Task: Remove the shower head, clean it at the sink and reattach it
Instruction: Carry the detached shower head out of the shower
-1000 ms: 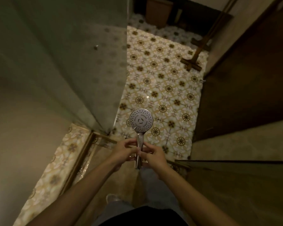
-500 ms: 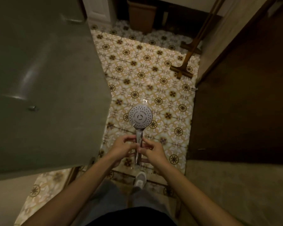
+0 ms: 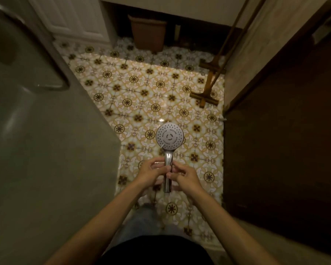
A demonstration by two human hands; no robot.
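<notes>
Here — shower head (image 3: 169, 136) in both hands

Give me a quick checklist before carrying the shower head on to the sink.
1. Shower head detached, no hose at its handle end: ok.
2. Left hand grips the handle: ok.
3. Right hand pinches the handle: ok.
4. Spray face turned up toward the camera, nozzles visible: ok.
5. Tiled floor ahead is free; the long-handled wooden tool stands off to the right: ok.
6. Sink location and floor wetness: cannot tell.
</notes>
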